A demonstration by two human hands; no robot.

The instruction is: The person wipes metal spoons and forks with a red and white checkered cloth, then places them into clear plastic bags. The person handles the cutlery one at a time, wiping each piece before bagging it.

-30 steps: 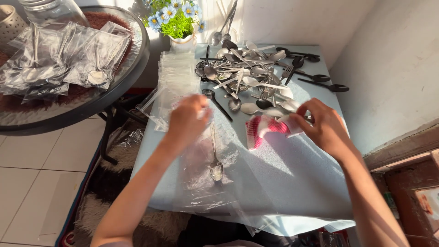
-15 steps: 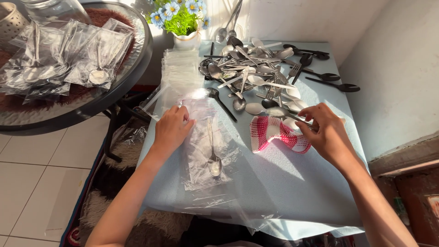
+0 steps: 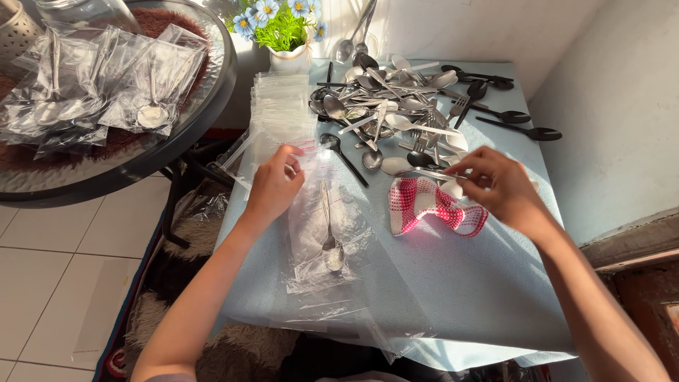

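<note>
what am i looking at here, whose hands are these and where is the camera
One camera, worn on a person's head, looks down at their own two bare hands; there is no machine. The left hand presses the top of a clear bag with a spoon inside. The right hand pinches a piece of cutlery from the pile, just above a red checked cloth. All this lies on a pale blue table, with a stack of empty bags and a flower pot. Bagged spoons sit on a round glass table to the left.
</note>
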